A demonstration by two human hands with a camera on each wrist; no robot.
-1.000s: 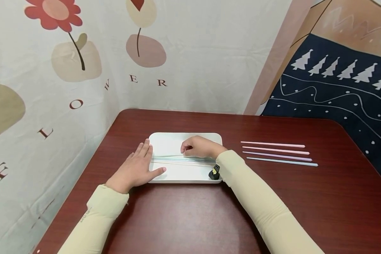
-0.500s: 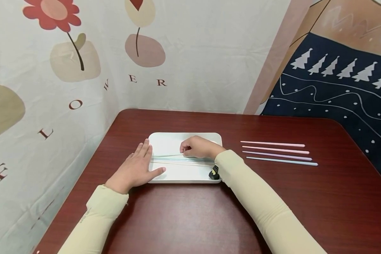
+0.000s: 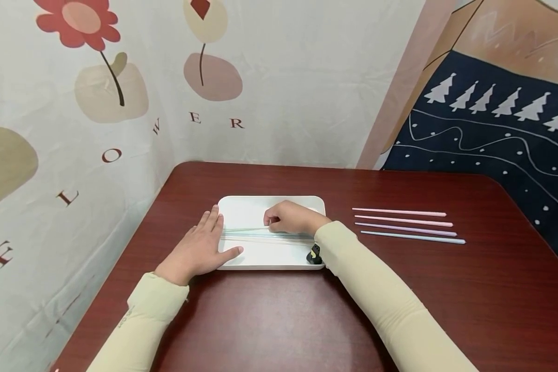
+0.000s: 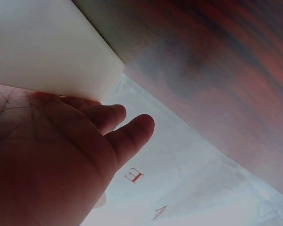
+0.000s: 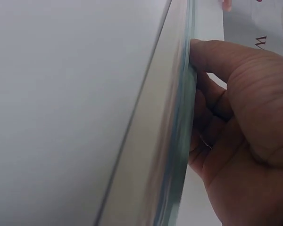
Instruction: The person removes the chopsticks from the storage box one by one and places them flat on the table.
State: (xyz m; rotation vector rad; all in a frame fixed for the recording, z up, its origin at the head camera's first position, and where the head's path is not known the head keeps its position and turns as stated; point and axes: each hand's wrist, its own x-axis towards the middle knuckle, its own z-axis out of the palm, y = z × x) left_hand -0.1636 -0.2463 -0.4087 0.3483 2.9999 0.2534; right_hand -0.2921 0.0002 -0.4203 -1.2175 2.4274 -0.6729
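A white tray [image 3: 244,213] lies on the table, with thin, long paper strips in green, blue, pinkish and cream running across its middle. My right hand [image 3: 290,217] is over the tray and pinches the green strip [image 3: 244,229] between thumb and index finger. In the right wrist view the thumb and finger meet at the edge of the green strip [image 5: 185,122], alongside the blue and pinkish ones. My left hand [image 3: 200,242] rests along the tray's left edge with fingers straight. Its palm is against the tray's side [image 4: 61,56] in the left wrist view.
Several separate thin strips, pink [image 3: 400,212], purple [image 3: 406,229] and light blue [image 3: 414,237], lie side by side on the brown table [image 3: 269,320] right of the tray. A small black object with a yellow patch [image 3: 314,254] is by my right cuff. Printed cloths hang behind.
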